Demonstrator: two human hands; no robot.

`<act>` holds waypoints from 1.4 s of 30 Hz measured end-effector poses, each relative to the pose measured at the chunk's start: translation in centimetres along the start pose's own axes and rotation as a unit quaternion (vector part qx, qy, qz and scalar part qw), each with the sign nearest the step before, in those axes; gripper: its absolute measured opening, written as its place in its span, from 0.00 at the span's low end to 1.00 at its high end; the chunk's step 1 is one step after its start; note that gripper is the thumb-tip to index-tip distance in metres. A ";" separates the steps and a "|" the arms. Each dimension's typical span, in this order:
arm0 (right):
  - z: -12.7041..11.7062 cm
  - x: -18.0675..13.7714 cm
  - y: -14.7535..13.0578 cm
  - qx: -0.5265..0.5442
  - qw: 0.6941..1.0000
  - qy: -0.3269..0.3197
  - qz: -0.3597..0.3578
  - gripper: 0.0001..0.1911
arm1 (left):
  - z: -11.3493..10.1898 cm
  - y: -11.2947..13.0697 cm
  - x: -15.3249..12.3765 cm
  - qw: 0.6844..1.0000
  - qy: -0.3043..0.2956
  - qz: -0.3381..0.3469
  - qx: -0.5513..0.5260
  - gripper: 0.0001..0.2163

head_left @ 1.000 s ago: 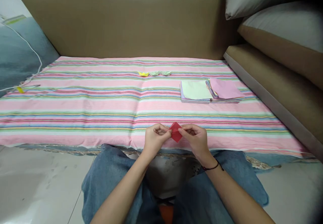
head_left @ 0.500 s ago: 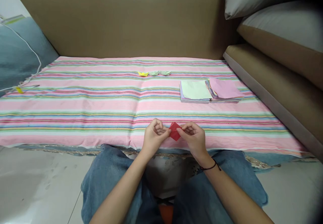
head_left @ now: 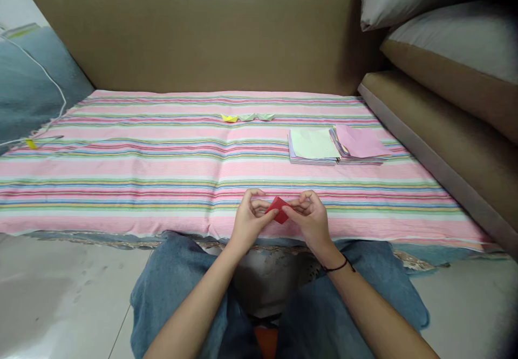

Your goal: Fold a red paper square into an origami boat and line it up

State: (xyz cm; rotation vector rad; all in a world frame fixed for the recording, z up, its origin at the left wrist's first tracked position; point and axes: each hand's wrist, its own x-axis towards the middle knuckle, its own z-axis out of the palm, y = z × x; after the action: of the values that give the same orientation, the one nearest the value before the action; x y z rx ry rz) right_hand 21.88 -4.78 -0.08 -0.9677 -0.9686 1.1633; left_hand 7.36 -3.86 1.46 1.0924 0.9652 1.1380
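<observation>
Closest in, the knees of the blue jeans (head_left: 178,278) are spreading either side, with the front edge of the striped cloth (head_left: 121,170) running just beyond them. And here's the action: over the cloth's near strip, the left hand (head_left: 249,217) and the right hand (head_left: 312,219) are holding a small folded red paper (head_left: 278,203) between them. The fingers of both hands are gripping it, one thumb on each side of its near face, while the other fingers are curling behind — how much they are touching back there, I'm not able to tell.

This is looking like a shaping step, with a fold being opened or creased. The next move, I'd judge, is calling for even thumb pressure and the layers being kept lined up.

Room is opening out left and ahead as striped cloth; the near edge is lying close under the wrists. Farther off to the right, a pale green-topped paper stack (head_left: 315,144) and a pink-topped paper stack (head_left: 362,142) are sitting side by side. Beyond them, a yellow paper boat (head_left: 230,119) and two pale green paper boats (head_left: 246,117) are lining up. A brown backrest (head_left: 202,40) is closing off the far side — and a long brown cushion (head_left: 433,148) is bounding the right.
</observation>
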 end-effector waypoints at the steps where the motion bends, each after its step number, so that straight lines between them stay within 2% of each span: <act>1: 0.0 0.0 0.0 0.001 1.000 -0.001 0.001 0.21 | 0.0 0.0 0.0 1.000 0.004 0.000 -0.004 0.21; 15: 0.2 -0.2 -0.2 -0.019 1.000 -0.009 0.007 0.21 | 0.3 0.0 -0.1 1.000 0.007 0.002 -0.023 0.23; 22: -0.1 0.1 -0.6 -0.014 0.998 -0.054 0.043 0.22 | 0.0 0.3 0.1 0.999 0.011 -0.004 -0.040 0.23; 25: -0.2 0.1 -0.7 -0.015 0.998 -0.049 0.041 0.23 | 0.0 0.2 0.1 0.999 0.002 0.001 -0.040 0.23; 42: -0.9 0.5 -1.3 -0.023 0.996 -0.065 0.065 0.23 | -0.6 0.2 0.7 1.000 -0.006 0.007 0.004 0.24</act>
State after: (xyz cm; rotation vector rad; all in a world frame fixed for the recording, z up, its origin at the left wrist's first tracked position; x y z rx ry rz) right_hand 23.18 -4.51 0.96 -1.0131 -1.0516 1.3312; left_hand 6.87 -3.08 1.48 1.1127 0.9556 1.1392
